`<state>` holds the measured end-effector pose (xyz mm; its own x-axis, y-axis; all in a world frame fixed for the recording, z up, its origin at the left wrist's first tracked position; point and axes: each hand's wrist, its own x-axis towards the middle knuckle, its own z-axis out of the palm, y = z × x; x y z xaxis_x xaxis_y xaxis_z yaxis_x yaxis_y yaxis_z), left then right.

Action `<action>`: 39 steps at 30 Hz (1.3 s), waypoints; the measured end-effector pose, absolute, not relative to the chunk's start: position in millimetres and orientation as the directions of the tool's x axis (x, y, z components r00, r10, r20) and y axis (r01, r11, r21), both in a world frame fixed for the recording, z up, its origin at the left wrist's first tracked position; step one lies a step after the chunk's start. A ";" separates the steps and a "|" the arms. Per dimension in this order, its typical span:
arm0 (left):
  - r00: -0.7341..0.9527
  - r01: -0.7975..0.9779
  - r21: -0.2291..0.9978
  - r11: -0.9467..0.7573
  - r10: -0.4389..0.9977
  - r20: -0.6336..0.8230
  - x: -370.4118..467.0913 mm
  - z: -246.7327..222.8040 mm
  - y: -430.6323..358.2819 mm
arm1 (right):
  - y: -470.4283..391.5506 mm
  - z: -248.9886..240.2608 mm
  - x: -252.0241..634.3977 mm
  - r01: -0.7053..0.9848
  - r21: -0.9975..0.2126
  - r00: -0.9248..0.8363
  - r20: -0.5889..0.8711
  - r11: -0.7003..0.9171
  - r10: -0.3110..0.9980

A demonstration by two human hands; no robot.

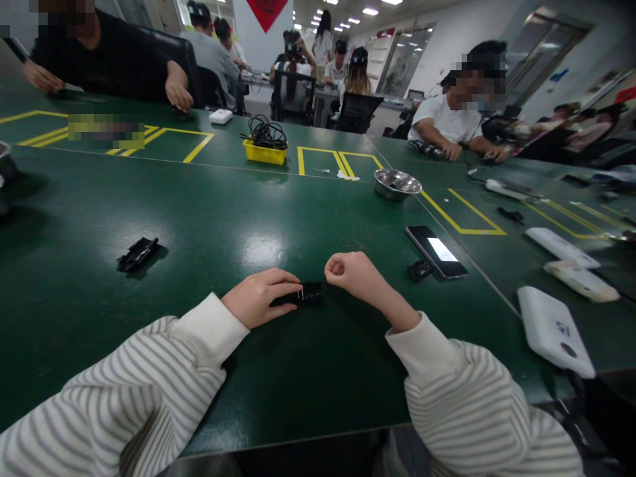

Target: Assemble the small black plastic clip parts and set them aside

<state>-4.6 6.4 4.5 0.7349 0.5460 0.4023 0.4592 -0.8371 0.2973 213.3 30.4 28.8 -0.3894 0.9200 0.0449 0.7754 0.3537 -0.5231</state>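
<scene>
Holding the black part is the left hand; right of that part, the right hand has a narrow grip.

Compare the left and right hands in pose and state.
The left hand spans a black part, fingers extended; the right hand is curled, thumb and fingertip together. The left holds the part; whether the right holds anything is unclear. Both are bare.

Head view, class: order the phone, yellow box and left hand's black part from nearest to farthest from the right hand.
1. Black part: just left of the right hand.
2. Phone: on the right.
3. Yellow box: farther ahead, leftward.
</scene>
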 end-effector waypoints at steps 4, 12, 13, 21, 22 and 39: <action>0.733 0.474 0.292 -0.831 0.556 0.392 -5.9 4.7 7.0 | 18.0 32.9 213.6 0.623 -0.682 -0.425 0.117 0.383 0.898; 0.728 0.484 0.282 -0.828 0.560 0.394 -6.3 2.8 8.0 | 5.0 25.5 194.1 0.521 -0.695 -0.541 0.178 0.494 0.822; 0.728 0.484 0.283 -0.828 0.560 0.394 -6.1 2.8 8.0 | 5.3 24.5 194.0 0.529 -0.689 -0.541 0.175 0.495 0.823; 0.728 0.491 0.280 -0.825 0.565 0.389 -6.4 4.2 8.1 | 4.6 22.3 193.6 0.580 -0.628 -0.518 0.207 0.519 0.830; 0.727 0.491 0.280 -0.825 0.565 0.389 -6.5 3.9 8.2 | 3.8 22.4 193.0 0.587 -0.619 -0.514 0.214 0.522 0.831; 0.705 0.563 0.244 -0.790 0.612 0.357 -8.4 5.6 9.0 | -2.5 23.2 195.9 0.659 -0.372 -0.589 0.285 0.654 0.756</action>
<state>-8.4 9.0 5.6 0.7052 0.6125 0.3572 0.5627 -0.7899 0.2437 195.9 -2.5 23.2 -0.5892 0.7561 0.2850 0.6591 0.6538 -0.3718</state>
